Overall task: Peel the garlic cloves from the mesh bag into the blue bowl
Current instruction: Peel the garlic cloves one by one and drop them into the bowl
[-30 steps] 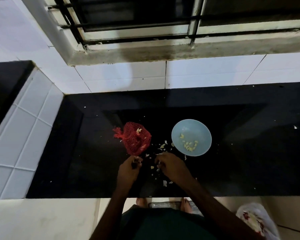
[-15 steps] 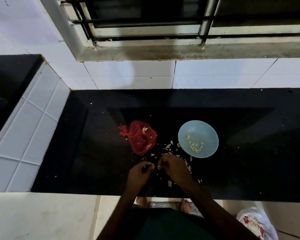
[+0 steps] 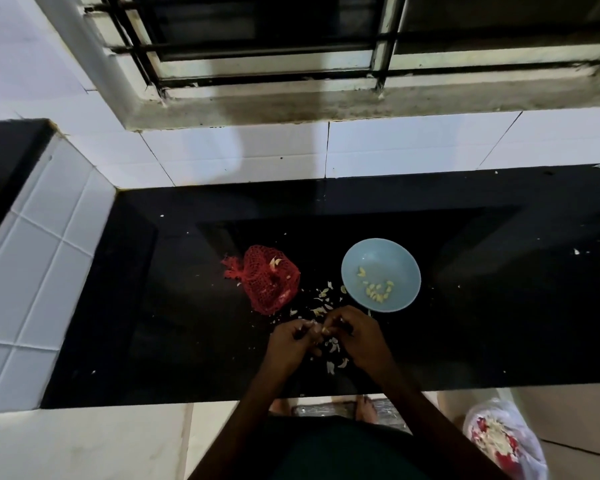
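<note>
A red mesh bag (image 3: 269,280) lies on the black counter (image 3: 153,323), with a pale clove showing at its top. To its right stands the blue bowl (image 3: 381,251) holding several peeled yellowish cloves (image 3: 376,291). In front of both, my left hand (image 3: 288,344) and my right hand (image 3: 357,336) meet fingertip to fingertip and pinch a small garlic clove (image 3: 321,330) between them. Most of the clove is hidden by the fingers. Bits of white garlic skin (image 3: 333,348) lie scattered under and around my hands.
A white tiled wall and a barred window (image 3: 291,46) rise behind the counter. A raised tiled ledge (image 3: 32,271) bounds the counter's left side. On the floor at the lower right sits a plastic bag (image 3: 499,441). My feet (image 3: 364,408) show below the counter edge.
My two hands have drawn together from apart and now meet on the clove. The view has shifted, so bag and bowl sit lower and more to the right in the frame.
</note>
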### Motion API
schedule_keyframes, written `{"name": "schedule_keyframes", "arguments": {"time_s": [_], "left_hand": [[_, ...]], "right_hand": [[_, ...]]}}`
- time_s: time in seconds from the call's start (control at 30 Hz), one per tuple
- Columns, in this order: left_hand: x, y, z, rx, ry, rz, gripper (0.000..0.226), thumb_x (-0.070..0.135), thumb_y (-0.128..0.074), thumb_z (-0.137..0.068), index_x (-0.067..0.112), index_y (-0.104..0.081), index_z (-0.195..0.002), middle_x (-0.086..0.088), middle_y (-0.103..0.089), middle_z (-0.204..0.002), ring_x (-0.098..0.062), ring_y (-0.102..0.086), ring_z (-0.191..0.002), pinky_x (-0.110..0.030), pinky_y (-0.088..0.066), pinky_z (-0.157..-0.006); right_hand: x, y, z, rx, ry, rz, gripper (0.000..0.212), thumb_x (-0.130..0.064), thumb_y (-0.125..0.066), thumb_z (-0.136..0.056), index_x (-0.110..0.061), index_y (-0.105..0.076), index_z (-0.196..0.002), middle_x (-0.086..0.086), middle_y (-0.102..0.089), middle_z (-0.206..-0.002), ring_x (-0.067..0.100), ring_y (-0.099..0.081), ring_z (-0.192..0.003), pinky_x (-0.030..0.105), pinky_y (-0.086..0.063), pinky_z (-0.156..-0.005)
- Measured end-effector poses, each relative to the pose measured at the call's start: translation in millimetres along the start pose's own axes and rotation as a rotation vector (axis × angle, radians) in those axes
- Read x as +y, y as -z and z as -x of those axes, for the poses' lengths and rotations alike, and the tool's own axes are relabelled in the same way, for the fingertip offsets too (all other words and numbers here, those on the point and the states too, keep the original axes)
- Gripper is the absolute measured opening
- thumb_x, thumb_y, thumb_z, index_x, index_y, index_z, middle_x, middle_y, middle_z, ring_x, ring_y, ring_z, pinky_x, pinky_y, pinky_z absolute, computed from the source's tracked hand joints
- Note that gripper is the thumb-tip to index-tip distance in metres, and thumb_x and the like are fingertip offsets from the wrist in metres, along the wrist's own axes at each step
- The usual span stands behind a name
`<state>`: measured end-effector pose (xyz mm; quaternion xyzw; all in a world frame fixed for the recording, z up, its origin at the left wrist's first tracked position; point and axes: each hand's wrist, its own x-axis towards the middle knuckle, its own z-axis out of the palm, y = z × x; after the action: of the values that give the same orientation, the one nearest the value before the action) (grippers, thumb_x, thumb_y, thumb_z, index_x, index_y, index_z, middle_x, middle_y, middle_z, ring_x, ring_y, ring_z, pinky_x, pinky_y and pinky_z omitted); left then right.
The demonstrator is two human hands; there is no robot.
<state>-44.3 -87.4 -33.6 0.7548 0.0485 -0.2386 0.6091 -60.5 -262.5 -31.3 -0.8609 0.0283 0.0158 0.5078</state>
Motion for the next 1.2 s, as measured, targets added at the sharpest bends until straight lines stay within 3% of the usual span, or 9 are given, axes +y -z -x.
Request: {"name": "schedule_keyframes", "arguments": {"time_s": [0.17, 0.27, 0.4, 0.57, 0.73, 0.83, 1.0, 1.13, 1.2], "left_hand": [[9, -14, 0, 0.068, -0.028, -0.195, 0.016, 0.013, -0.060, -0.101, 0.019, -0.067, -0.088, 0.002, -0.071, -0.073, -0.008, -0.067, -0.066, -0.022, -0.049, -0.066], [14, -24, 0, 0.104, -0.038, -0.208, 0.014, 0.012, -0.052, -0.104, 0.014, -0.063, -0.095, -0.004, -0.069, -0.089, -0.019, -0.068, -0.078, -0.031, -0.051, -0.072], [15, -26, -5, 0.142, -0.009, -0.174, 0.018, 0.010, -0.048, -0.105, 0.008, -0.061, -0.093, -0.010, -0.066, -0.090, -0.031, -0.066, -0.085, -0.044, -0.052, -0.077], [13, -26, -5, 0.129, -0.048, -0.272, 0.016, 0.009, -0.046, -0.105, 0.011, -0.056, -0.093, -0.005, -0.059, -0.089, -0.028, -0.061, -0.086, -0.045, -0.049, -0.081], [19, -27, -5, 0.101, -0.086, -0.267, 0.019, 0.024, -0.045, -0.098, 0.014, -0.060, -0.094, -0.008, -0.064, -0.095, -0.030, -0.065, -0.089, -0.046, -0.052, -0.082], [21, -28, -4, 0.105, -0.067, -0.239, 0.030, 0.031, -0.042, -0.091, 0.008, -0.061, -0.094, -0.011, -0.065, -0.095, -0.031, -0.065, -0.088, -0.048, -0.053, -0.083], [25, -32, -6, 0.120, 0.038, -0.050, 0.022, 0.015, -0.049, -0.104, -0.002, -0.061, -0.095, -0.018, -0.065, -0.094, -0.028, -0.062, -0.081, -0.048, -0.053, -0.080], [23, -33, -7, 0.107, 0.065, 0.081, 0.031, 0.040, -0.054, -0.087, 0.010, -0.062, -0.086, -0.014, -0.062, -0.086, -0.027, -0.058, -0.080, -0.052, -0.049, -0.073], [21, -34, -7, 0.089, 0.080, 0.100, 0.030, 0.041, -0.054, -0.086, 0.012, -0.063, -0.085, -0.012, -0.062, -0.085, -0.028, -0.058, -0.081, -0.050, -0.048, -0.073]], "right_hand": [[-2, 4, 1, 0.037, -0.020, -0.133, 0.026, -0.005, -0.079, -0.080, -0.031, -0.074, -0.079, -0.009, -0.071, -0.085, 0.011, -0.069, -0.085, 0.026, -0.055, -0.078], [-4, 3, -2, 0.067, 0.001, -0.136, 0.028, -0.005, -0.077, -0.084, -0.033, -0.075, -0.084, -0.010, -0.070, -0.087, 0.006, -0.068, -0.087, 0.018, -0.052, -0.078], [-3, 3, 0, 0.072, 0.118, -0.026, 0.013, -0.014, -0.077, -0.088, -0.023, -0.078, -0.098, -0.014, -0.069, -0.098, -0.002, -0.065, -0.095, 0.011, -0.046, -0.083], [-2, 7, -1, 0.078, 0.150, -0.013, 0.009, -0.030, -0.076, -0.088, -0.023, -0.077, -0.093, -0.016, -0.068, -0.092, 0.002, -0.066, -0.088, 0.020, -0.051, -0.077], [-3, 11, -1, 0.051, 0.235, 0.029, 0.016, -0.018, -0.073, -0.093, -0.022, -0.073, -0.108, -0.012, -0.066, -0.107, 0.001, -0.063, -0.103, 0.015, -0.048, -0.086], [1, 13, -5, 0.010, 0.333, 0.086, 0.013, -0.012, -0.069, -0.094, -0.017, -0.073, -0.105, -0.005, -0.066, -0.105, 0.005, -0.062, -0.103, 0.018, -0.047, -0.088], [-2, 13, -2, 0.010, 0.198, -0.041, 0.011, -0.021, -0.066, -0.098, -0.030, -0.061, -0.098, -0.015, -0.061, -0.101, 0.005, -0.063, -0.097, 0.027, -0.054, -0.079], [-4, 17, 0, -0.032, 0.119, -0.131, 0.010, -0.016, -0.068, -0.096, -0.021, -0.059, -0.095, -0.012, -0.061, -0.097, 0.011, -0.063, -0.094, 0.028, -0.053, -0.077], [-6, 19, 0, -0.033, 0.100, -0.156, 0.011, -0.014, -0.069, -0.095, -0.021, -0.062, -0.098, -0.013, -0.062, -0.099, 0.010, -0.063, -0.096, 0.023, -0.051, -0.079]]}}
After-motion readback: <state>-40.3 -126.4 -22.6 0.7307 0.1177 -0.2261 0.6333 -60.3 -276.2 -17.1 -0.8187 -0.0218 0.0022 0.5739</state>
